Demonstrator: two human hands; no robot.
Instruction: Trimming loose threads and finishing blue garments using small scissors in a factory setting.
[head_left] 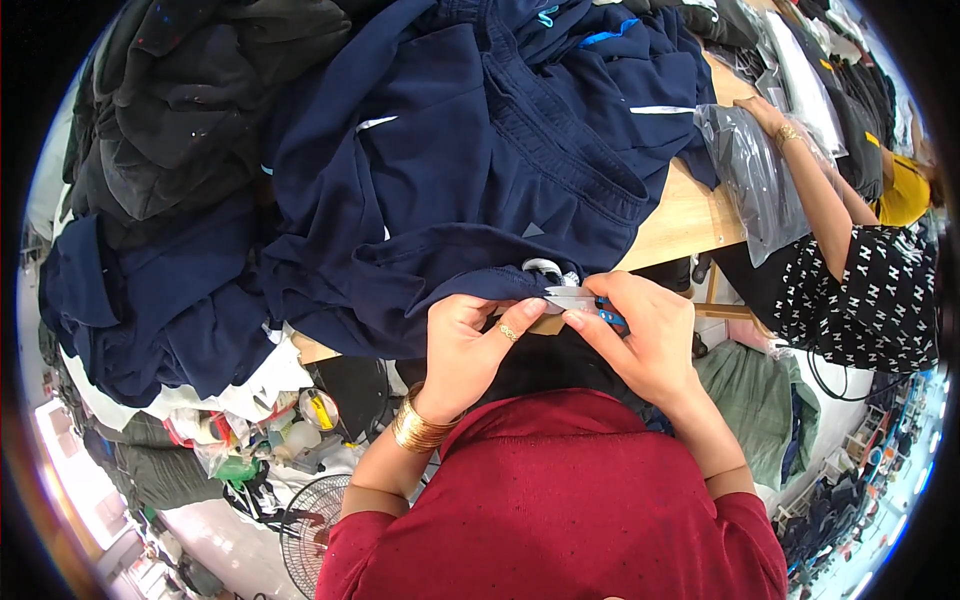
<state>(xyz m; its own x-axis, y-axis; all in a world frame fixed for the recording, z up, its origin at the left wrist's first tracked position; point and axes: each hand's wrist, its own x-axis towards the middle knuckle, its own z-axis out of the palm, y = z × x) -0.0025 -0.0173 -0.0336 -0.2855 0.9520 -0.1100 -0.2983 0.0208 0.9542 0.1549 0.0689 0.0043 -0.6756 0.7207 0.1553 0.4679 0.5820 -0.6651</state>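
Note:
Navy fabric trousers or shorts with an elastic waistband [570, 165] lie spread in front of me. At their near edge, my left hand [465, 345] is closed, pinching a fold of the navy cloth between thumb and fingers. My right hand [650, 335] is closed around small thread snips [568, 298] with pale metal blades and a blue handle. The blades point left and touch or nearly touch the cloth beside my left thumb. Just above the blades shows a white cord or strip [543, 266]. Whether the blades have thread between them is too small to tell.
Black garments [190, 110] are heaped at the far left, above more navy cloth [160, 310]. The wooden table [690, 215] shows on the right, where a co-worker's hand [765, 115] rests on a clear plastic bag [755, 170]. A fan [312, 530] stands at lower left.

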